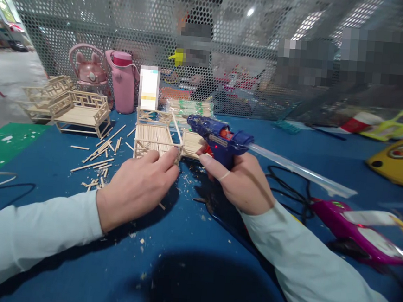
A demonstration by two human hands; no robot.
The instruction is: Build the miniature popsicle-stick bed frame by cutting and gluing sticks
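Note:
My right hand is wrapped round the handle of a blue hot glue gun. A clear glue stick juts from the gun's back, and its nozzle points left above the work. My left hand rests its fingers on the near corner of a small bed-like frame of thin wooden sticks. Its fingertips are partly hidden behind the knuckles, but they look closed on the frame's edge. Just right of it lies a flat panel of sticks, partly behind the gun.
Loose stick pieces lie left of the frame. Finished stick furniture stands at the back left beside a pink bottle. A magenta device, black cable and yellow pouch are at right. A perforated metal screen rises behind.

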